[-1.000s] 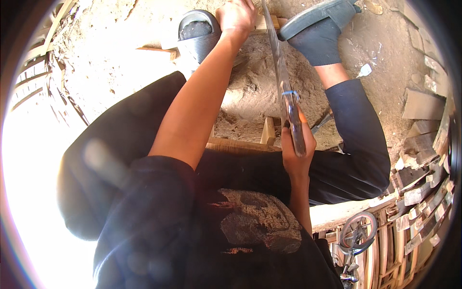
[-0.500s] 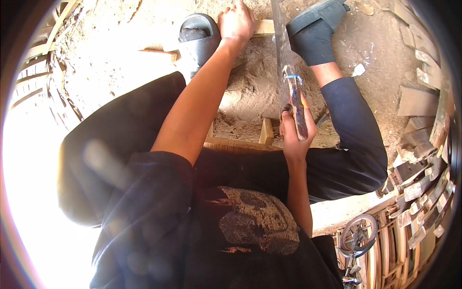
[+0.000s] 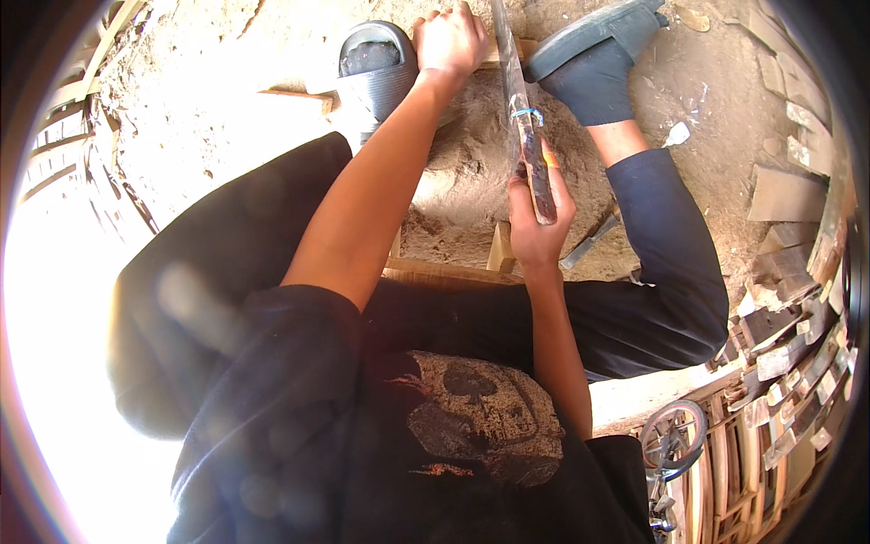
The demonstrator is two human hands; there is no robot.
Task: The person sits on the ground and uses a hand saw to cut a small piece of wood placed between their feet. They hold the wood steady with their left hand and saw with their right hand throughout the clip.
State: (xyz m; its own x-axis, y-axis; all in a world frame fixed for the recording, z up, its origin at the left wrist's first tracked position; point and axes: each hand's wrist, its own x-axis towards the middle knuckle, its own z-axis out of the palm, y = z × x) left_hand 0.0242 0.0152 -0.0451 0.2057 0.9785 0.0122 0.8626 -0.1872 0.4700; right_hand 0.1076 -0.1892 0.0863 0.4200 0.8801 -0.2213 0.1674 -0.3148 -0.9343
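Currently, a saw [image 3: 526,132] is gripped by its handle [image 3: 540,186] in the right hand [image 3: 539,227], its blade [image 3: 509,65] seen across a piece of wood [image 3: 492,60] between left sandal [image 3: 385,91] and right sandal [image 3: 569,45]. The left hand [image 3: 449,43] is placed at the wood; whether its fingers are closed around it cannot be told. A tool [image 3: 591,243] is noted on the ground [image 3: 453,195] nearby.

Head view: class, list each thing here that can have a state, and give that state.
handsaw: held, blade crossing the wood strip
right hand: closed around the handsaw
left hand: at the wood strip, grip unclear
wood strip: partly hidden
left slide sandal: worn
right slide sandal: worn, tilted
metal-bladed tool: lying on the dirt ground
bicycle: partly in view
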